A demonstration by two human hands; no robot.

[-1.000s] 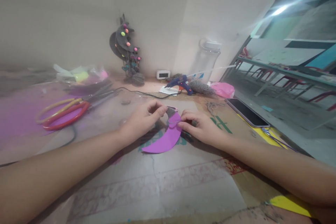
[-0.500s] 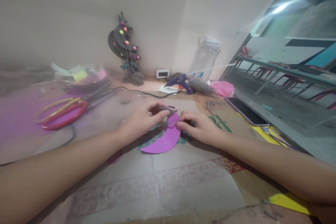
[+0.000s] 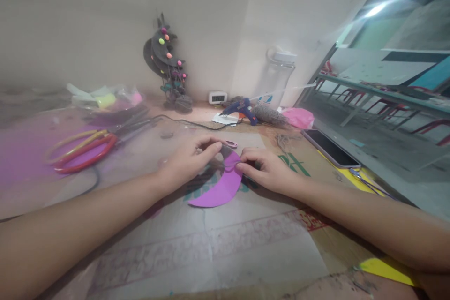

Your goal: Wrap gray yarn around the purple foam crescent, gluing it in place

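Observation:
A purple crescent-shaped cutout is held just above the cardboard, its free point toward the lower left. Grey yarn covers its upper tip, and a loose strand crosses the purple part a little lower. My left hand is closed in a pinch on the grey-covered tip. At the crescent's right edge, my right hand pinches with thumb and forefinger where the strand meets the edge. Whether those fingers grip only the yarn or the cutout too is hard to see. A small pinkish clip-like item lies just behind.
Scissors with red and yellow handles lie left on purple sheet. Behind stand a grey moon ornament, a small digital clock, a blue glue gun, a yarn bundle and a clear bottle. A phone lies right.
My left thumb and fingers have shifted slightly left along the tip, showing more of the grey yarn. My right hand stays at the crescent's edge.

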